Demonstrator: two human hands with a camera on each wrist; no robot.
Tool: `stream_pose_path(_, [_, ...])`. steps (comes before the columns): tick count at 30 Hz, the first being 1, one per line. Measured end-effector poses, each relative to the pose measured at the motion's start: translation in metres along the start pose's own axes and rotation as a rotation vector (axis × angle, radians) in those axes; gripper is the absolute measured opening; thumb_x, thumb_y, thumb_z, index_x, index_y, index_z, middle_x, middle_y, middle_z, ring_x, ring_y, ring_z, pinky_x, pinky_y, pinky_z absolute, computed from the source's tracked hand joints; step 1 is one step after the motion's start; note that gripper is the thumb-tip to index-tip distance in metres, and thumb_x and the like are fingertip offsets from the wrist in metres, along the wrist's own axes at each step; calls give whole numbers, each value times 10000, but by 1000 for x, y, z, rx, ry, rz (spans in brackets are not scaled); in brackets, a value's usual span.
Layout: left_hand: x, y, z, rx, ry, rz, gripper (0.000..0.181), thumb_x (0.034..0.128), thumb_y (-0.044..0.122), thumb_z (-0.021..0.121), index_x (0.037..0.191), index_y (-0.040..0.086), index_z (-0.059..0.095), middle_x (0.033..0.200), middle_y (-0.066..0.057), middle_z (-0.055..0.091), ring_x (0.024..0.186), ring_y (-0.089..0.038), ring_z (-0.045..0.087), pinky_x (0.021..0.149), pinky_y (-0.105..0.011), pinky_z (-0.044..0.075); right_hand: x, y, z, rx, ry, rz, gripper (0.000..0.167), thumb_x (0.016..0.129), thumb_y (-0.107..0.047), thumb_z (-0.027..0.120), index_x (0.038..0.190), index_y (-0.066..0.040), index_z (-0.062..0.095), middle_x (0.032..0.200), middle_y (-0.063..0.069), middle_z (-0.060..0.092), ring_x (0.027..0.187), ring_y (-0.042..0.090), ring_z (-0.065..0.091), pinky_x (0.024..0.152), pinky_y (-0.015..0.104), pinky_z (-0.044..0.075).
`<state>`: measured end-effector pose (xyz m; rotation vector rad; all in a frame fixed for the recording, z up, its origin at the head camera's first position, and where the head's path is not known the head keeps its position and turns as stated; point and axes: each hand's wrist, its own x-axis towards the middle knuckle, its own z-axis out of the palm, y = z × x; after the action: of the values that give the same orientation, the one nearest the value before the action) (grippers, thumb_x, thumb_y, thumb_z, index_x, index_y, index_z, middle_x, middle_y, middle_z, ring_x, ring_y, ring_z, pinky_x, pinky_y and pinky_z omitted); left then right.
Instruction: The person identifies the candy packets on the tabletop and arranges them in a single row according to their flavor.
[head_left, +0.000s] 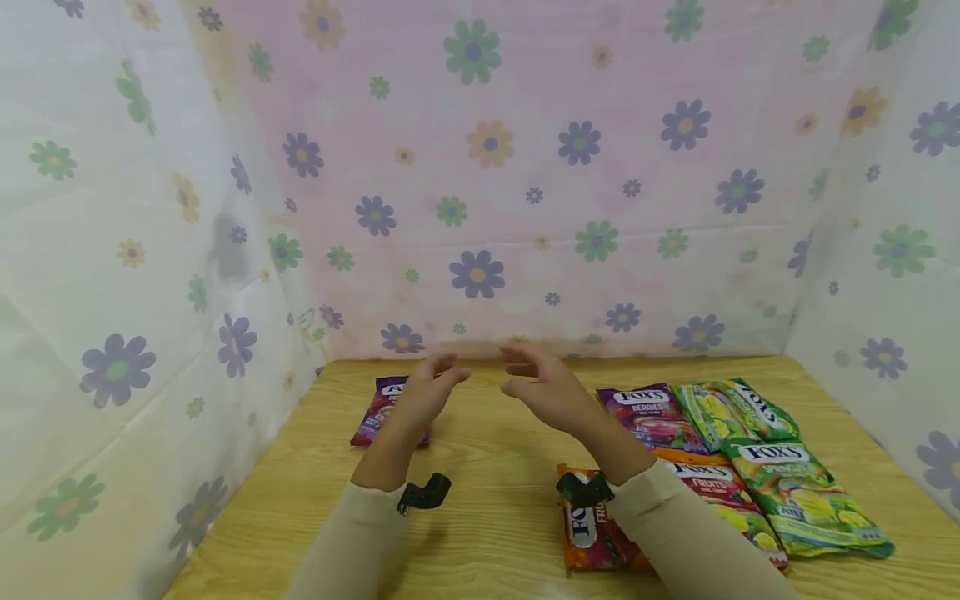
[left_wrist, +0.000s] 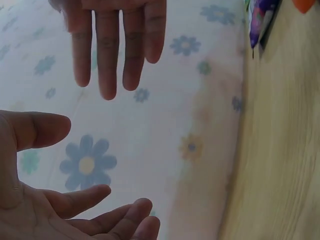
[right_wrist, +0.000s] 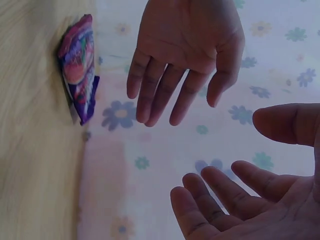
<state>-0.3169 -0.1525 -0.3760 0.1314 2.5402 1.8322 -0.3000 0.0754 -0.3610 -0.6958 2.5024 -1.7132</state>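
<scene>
Both hands are raised over the table with palms facing each other and a gap between them. The left hand [head_left: 426,398] has its fingers loosely spread and holds nothing. Across from it, the right hand [head_left: 549,390] is likewise relaxed and bare. Behind the left hand and forearm lies a purple Fox's Berries candy bag [head_left: 372,417], partly hidden. A second purple Berries bag [head_left: 651,417] lies to the right of the right forearm. That forearm covers part of a red-orange Fox's Fruits bag [head_left: 712,492] and an orange Fruits bag [head_left: 585,542].
Two green Fox's bags, one at the back [head_left: 731,410] and one in front [head_left: 806,500], lie at the right of the wooden table [head_left: 480,533]. Flower-printed cloth [head_left: 480,208] hangs behind and on both sides. Each wrist wears a dark strap mount.
</scene>
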Motion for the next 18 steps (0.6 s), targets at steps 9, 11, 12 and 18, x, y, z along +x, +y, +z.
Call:
stream_pose_path(9, [0,10,44,-65,-66,38,673,990,394,663,1553,111,426,1535,-129,477,1359,-355,526,1135,-565,445,-26,8,-46,-102,39,13,553,1026,-283,638,1548,-234,464,1557,48,508,1430,336,496,1082,596,483])
stream_pose_path(11, [-1,13,52,-86,-83,49,661,993,365,663,1547,96,426,1535,-134,473,1339,-346,543,1130,-543,458,-32,11,-58,-116,50,21,549,1031,-290,633,1548,-222,461,1560,63,500,1429,352,489,1083,603,478])
stream_pose_path(12, [-2,15,56,-87,-90,52,661,994,357,663,1549,91,424,1530,-135,479,1331,-344,549,1127,-540,462,-36,12,-65,-116,54,22,547,1035,-284,629,1549,-207,459,1566,78,493,1430,364,483,1080,604,480])
stream_pose_path(18, [-3,21,79,-156,-133,48,636,991,300,671,1534,63,438,1491,-145,500,1316,-338,561,1115,-515,482,-55,23,-100,-151,92,15,535,1058,-231,594,1553,-98,444,1549,167,500,1368,410,540,1047,561,524])
